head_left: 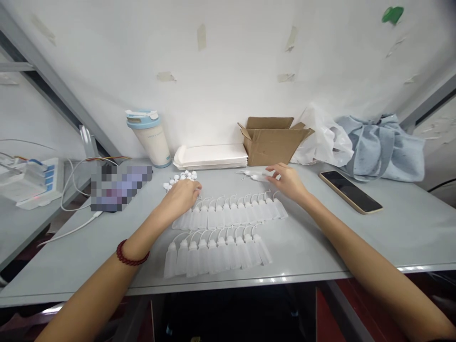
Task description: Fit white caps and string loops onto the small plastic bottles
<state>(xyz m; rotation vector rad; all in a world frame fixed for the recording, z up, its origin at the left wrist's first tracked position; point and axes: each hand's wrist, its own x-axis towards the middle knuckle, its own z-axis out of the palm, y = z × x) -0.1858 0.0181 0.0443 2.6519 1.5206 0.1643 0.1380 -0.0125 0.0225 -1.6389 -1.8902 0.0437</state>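
My left hand (183, 195) reaches over a small heap of white caps (186, 175) at the back of the table. Its fingertips are mostly hidden behind the hand, so I cannot see whether a cap is in them. My right hand (288, 182) is beside a few white tube pieces (255, 176) with thin ends, its thumb and forefinger apart around their near end. Between and below my hands lie two rows of translucent plastic bottles; the back row (231, 213) and front row (213, 256) both have thin bent tubes on their tops.
Along the wall stand a tumbler (153, 142), a stack of white sleeves (213, 156), an open cardboard box (270, 147), a plastic bag (320, 142) and a blue cloth bag (402, 152). A phone (351, 191) lies right; a blurred device (121, 190) with a cable lies left.
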